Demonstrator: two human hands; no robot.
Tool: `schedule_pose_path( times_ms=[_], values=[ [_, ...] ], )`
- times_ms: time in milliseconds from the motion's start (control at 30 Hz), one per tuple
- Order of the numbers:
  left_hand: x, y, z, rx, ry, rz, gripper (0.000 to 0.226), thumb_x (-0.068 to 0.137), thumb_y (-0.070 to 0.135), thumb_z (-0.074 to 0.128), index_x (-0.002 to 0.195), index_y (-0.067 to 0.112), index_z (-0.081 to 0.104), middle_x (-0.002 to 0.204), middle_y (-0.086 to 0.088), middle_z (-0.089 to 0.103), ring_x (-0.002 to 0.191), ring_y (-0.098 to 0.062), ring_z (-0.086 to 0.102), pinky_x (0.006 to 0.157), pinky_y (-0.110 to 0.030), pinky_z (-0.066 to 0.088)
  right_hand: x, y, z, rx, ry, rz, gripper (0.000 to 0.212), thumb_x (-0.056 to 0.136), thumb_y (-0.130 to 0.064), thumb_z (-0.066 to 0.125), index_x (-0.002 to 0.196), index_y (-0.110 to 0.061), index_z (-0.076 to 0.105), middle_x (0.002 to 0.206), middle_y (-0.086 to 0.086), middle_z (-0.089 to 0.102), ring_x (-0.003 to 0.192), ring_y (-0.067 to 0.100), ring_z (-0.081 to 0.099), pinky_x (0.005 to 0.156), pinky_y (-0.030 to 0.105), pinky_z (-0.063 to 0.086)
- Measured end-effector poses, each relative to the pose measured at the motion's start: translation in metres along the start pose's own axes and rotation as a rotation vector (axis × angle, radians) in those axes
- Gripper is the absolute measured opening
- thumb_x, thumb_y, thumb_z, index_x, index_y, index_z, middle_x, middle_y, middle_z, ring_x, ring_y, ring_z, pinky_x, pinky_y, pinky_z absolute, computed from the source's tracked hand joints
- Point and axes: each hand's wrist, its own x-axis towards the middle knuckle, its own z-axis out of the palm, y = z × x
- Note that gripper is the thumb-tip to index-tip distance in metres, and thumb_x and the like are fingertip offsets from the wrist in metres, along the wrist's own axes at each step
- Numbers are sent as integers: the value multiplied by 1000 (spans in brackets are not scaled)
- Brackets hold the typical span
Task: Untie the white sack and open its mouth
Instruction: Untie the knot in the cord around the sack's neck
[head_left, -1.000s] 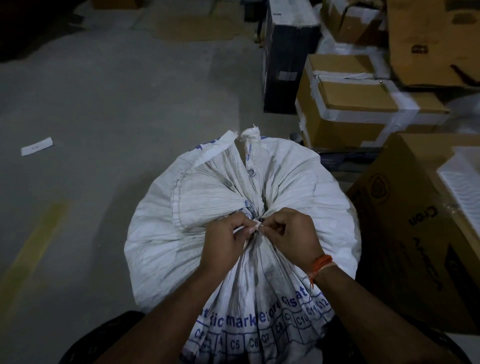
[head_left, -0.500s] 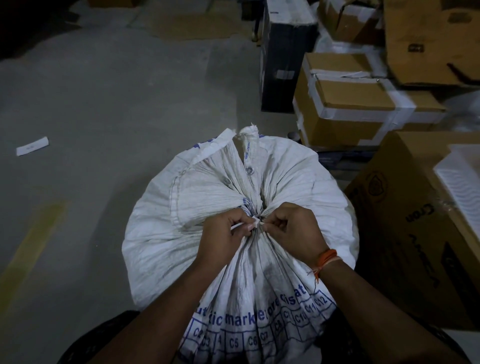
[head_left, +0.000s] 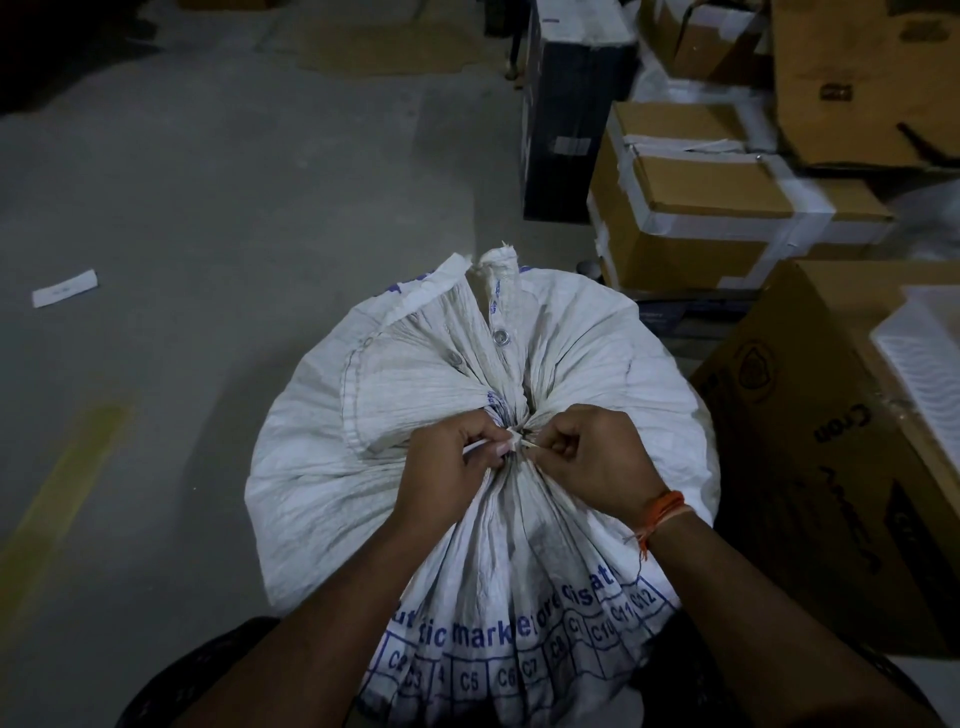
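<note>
On grey floor, bulging white sack, mouth cinched, both hands' fingers pinching its tie

Both forearms reaching forward and converging, bare. Left hand knuckles up, fingers curled, thumb and forefinger pinching a thin white tie. Right hand just beside it, fingers curled under, fingertips pinching at the same knot; orange thread band around the right wrist
</note>
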Motion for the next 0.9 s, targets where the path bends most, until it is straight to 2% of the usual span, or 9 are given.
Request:
schedule_pose_path(
  times_ms=[67, 200, 433, 567, 700, 800, 900],
  values=[
    [0, 0, 1, -6, -2, -9, 6, 88, 10, 78, 86, 15, 79, 87, 7, 80, 76, -8, 77, 78, -44, 64, 0, 1, -2, -14, 2, -3, 10, 76, -24, 84, 71, -20, 76, 67, -8, 66, 58, 0, 55, 58, 6, 38],
    [-3, 2, 2, 48, -11, 61, 13, 87, 7, 76, 84, 19, 78, 86, 9, 79, 81, -3, 73, 79, -38, 60, 0, -1, 7, -40, 22, -34, 9, 74, -16, 83, 70, -16, 75, 71, -2, 69, 62, 10, 60, 60, 16, 42],
    [-2, 3, 0, 18, -10, 16, 10, 88, 8, 77, 84, 17, 78, 82, 6, 79, 77, -9, 75, 76, -41, 62, 0, -4, 3, -8, -15, -25, 9, 76, -26, 83, 73, -21, 77, 68, -8, 68, 57, 3, 59, 58, 6, 42],
    [-2, 6, 0, -39, -2, -27, 7, 88, 3, 76, 85, 9, 78, 83, 3, 79, 71, -11, 77, 75, -41, 64, 0, 1, -11, -51, -65, -15, 9, 75, -23, 82, 70, -22, 75, 60, -17, 56, 55, -6, 53, 56, 5, 38],
    [-3, 6, 2, 27, -12, 28, 13, 87, 5, 77, 84, 17, 78, 85, 9, 79, 76, -3, 74, 76, -29, 61, -1, -1, -1, -71, -33, -51, 7, 77, -20, 80, 72, -19, 75, 66, -13, 58, 58, 2, 53, 59, 10, 36],
    [-4, 2, 1, 43, -11, 32, 18, 86, 3, 76, 84, 20, 77, 86, 10, 78, 83, -4, 73, 79, -29, 59, 1, -4, 9, -62, -9, -62, 8, 77, -20, 80, 71, -19, 74, 66, -13, 57, 60, 3, 52, 59, 12, 35],
    [-4, 4, -1, 37, -7, 29, 14, 86, 3, 76, 86, 18, 78, 87, 10, 79, 83, -4, 74, 79, -30, 60, 1, -4, 8, -48, -5, -38, 8, 77, -25, 81, 74, -22, 74, 65, -14, 60, 58, 4, 56, 58, 8, 37]
  ],
)
